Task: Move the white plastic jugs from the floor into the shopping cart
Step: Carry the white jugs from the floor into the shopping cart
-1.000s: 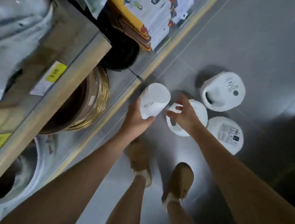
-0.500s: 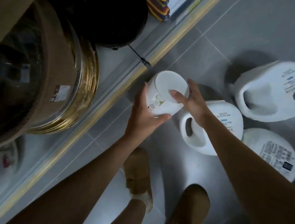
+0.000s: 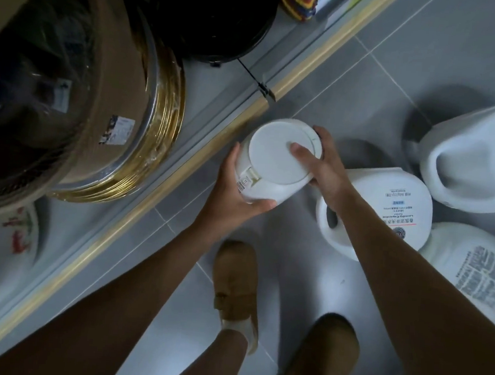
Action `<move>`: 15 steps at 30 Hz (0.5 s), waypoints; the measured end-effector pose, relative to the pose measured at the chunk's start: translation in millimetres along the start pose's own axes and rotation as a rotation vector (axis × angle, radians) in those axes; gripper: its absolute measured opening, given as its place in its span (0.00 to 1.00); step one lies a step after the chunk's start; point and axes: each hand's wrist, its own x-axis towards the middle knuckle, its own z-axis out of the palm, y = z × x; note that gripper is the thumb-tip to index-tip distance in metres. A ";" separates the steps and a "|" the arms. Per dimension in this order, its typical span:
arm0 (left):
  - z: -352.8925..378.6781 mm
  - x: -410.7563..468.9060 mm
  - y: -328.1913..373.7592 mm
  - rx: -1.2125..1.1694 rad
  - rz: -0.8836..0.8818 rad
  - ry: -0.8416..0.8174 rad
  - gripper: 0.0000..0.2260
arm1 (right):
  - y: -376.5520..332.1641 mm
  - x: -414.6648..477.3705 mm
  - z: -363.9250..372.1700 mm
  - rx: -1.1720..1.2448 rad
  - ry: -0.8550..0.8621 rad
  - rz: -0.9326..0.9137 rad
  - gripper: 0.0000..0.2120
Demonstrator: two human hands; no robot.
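Observation:
Both my hands hold one white plastic jug (image 3: 275, 163), its flat end turned up towards me. My left hand (image 3: 237, 192) wraps its left and lower side, thumb under the edge. My right hand (image 3: 322, 166) grips its right side, thumb lying on the flat end. Three more white jugs lie on the grey tile floor to the right: one with a handle hole and printed label (image 3: 386, 210), one at the far right with a deep handle recess (image 3: 476, 164), and one with dense black print (image 3: 477, 264). No shopping cart is in view.
A low shelf with a gold-coloured edge strip (image 3: 182, 167) runs diagonally on the left, holding a gold-rimmed round item in cardboard (image 3: 112, 117) and a black round item (image 3: 212, 19). My two tan shoes (image 3: 237, 287) (image 3: 324, 356) stand on the floor below the jug.
My head has dropped closer to the floor. My right hand left the handled jug and came onto the jug in my left hand, which has turned its flat end up.

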 end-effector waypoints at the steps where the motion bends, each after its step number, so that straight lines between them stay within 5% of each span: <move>1: -0.1 -1.3 1.0 0.008 -0.008 0.001 0.50 | 2.2 -2.5 0.8 0.010 0.012 -0.007 0.30; 6: -1.3 -15.9 10.5 0.017 -0.006 -0.035 0.51 | 4.0 -25.0 -4.1 0.020 0.056 -0.020 0.26; 15: -37.8 -116.4 100.7 -0.057 0.008 -0.096 0.50 | -87.5 -138.4 -18.1 -0.009 0.112 0.021 0.44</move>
